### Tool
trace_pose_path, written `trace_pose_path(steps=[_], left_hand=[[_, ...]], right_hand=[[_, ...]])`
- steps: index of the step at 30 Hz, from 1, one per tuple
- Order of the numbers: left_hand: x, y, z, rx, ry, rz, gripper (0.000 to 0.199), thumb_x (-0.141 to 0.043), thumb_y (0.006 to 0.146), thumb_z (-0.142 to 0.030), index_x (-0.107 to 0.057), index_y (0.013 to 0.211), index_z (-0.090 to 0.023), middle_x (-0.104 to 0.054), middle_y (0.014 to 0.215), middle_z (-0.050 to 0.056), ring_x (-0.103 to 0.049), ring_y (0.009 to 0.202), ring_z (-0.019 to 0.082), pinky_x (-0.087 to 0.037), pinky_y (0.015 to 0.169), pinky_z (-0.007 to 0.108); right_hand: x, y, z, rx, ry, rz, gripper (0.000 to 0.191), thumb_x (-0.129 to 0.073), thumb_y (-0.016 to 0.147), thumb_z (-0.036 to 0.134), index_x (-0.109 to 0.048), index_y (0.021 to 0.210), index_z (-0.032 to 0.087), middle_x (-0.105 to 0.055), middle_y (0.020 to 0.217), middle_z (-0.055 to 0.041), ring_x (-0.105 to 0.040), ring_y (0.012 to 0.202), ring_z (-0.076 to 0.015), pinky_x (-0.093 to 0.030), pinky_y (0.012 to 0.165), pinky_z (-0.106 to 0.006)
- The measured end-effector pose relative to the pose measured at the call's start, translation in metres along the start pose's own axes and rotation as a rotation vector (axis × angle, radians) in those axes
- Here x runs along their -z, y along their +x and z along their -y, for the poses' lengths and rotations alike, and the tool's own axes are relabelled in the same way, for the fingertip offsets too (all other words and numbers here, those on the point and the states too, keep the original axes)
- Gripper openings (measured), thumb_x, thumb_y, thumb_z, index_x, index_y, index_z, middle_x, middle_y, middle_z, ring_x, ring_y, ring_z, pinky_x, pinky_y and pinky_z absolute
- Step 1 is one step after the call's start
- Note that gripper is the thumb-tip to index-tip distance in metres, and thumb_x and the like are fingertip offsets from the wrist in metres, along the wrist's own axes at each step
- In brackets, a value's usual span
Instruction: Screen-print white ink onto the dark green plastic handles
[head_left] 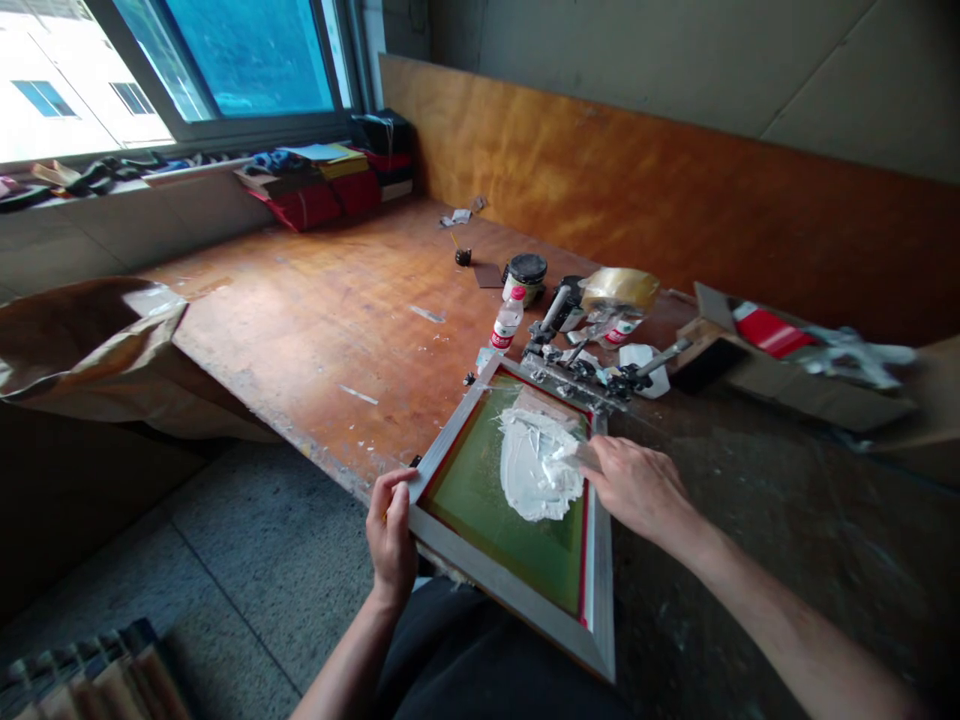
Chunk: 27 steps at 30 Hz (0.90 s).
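Observation:
A screen printing frame (480,558) with a green mesh (465,500) lies tilted at the table's front edge. Thick white paste (536,480) is spread over the mesh's upper right part. My left hand (394,535) is closed around the frame's left front corner, its fingers curled at the edge. Over the frame's right side, my right hand (637,485) is closed on a flat scraper (583,456), whose blade meets the paste. Most of the scraper is hidden by the fingers and the paste. Metal hinge clamps (570,370) stand at the frame's far end.
Behind the clamps are a red-capped bottle (508,320), a dark-lidded jar (525,278) and a roll of tape (621,290). A cardboard box (810,375) stands at the right. A large paper bag (90,340) is beside the table's left edge. Red bundles (322,200) lie under the window.

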<state>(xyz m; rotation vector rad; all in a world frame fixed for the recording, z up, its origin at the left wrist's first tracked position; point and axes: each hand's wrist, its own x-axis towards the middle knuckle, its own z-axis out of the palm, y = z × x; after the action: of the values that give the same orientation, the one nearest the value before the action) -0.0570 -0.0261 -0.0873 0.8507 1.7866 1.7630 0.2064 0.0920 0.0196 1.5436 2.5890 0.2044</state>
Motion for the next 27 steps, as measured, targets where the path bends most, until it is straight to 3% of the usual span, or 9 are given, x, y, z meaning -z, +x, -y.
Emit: trace_pose_path(steps=[3,8,19,23,27], left_hand=[[0.0,0.001,0.0,-0.021,-0.012,0.003,0.028,-0.048,0.088,-0.042,-0.066,0.089,-0.021,-0.065,0.088,0.0,-0.058,0.086,0.017,-0.042,0.079,0.024],[0.001,0.0,0.001,-0.028,-0.02,0.017,0.028,-0.048,0.089,-0.042,-0.066,0.089,-0.021,-0.066,0.088,0.0,-0.058,0.087,0.017,-0.042,0.078,0.024],[0.0,0.001,0.002,-0.017,-0.042,0.017,0.026,-0.049,0.089,-0.041,-0.066,0.089,-0.021,-0.066,0.089,0.0,-0.057,0.087,0.016,-0.041,0.078,0.023],[-0.001,0.001,0.001,-0.018,-0.045,0.007,0.025,-0.049,0.089,-0.04,-0.066,0.089,-0.022,-0.065,0.087,-0.001,-0.057,0.087,0.016,-0.041,0.08,0.023],[-0.001,0.0,0.0,-0.018,-0.035,0.011,0.026,-0.049,0.089,-0.041,-0.066,0.088,-0.021,-0.065,0.087,0.0,-0.057,0.088,0.017,-0.041,0.081,0.024]], right_hand=[[0.014,0.005,-0.002,-0.004,0.014,0.052,0.009,-0.064,0.084,0.025,-0.057,0.084,0.02,-0.068,0.086,-0.0059,-0.066,0.084,-0.0233,-0.043,0.067,-0.03],[0.026,0.015,-0.005,-0.039,0.08,-0.049,0.011,-0.063,0.085,0.029,-0.059,0.091,0.021,-0.069,0.094,-0.0044,-0.065,0.087,-0.0221,-0.042,0.066,-0.029],[-0.023,0.035,0.018,0.021,0.065,-0.194,0.005,-0.058,0.087,0.022,-0.056,0.084,0.018,-0.066,0.089,-0.0077,-0.061,0.087,-0.0226,-0.041,0.07,-0.03],[-0.027,0.033,0.025,0.102,0.101,-0.169,0.002,-0.057,0.086,0.017,-0.055,0.085,0.017,-0.064,0.089,-0.0089,-0.059,0.089,-0.0229,-0.04,0.072,-0.03],[-0.019,0.027,0.014,0.241,0.212,-0.133,0.004,-0.058,0.085,0.018,-0.055,0.085,0.018,-0.064,0.088,-0.0068,-0.059,0.088,-0.0221,-0.04,0.074,-0.03]])
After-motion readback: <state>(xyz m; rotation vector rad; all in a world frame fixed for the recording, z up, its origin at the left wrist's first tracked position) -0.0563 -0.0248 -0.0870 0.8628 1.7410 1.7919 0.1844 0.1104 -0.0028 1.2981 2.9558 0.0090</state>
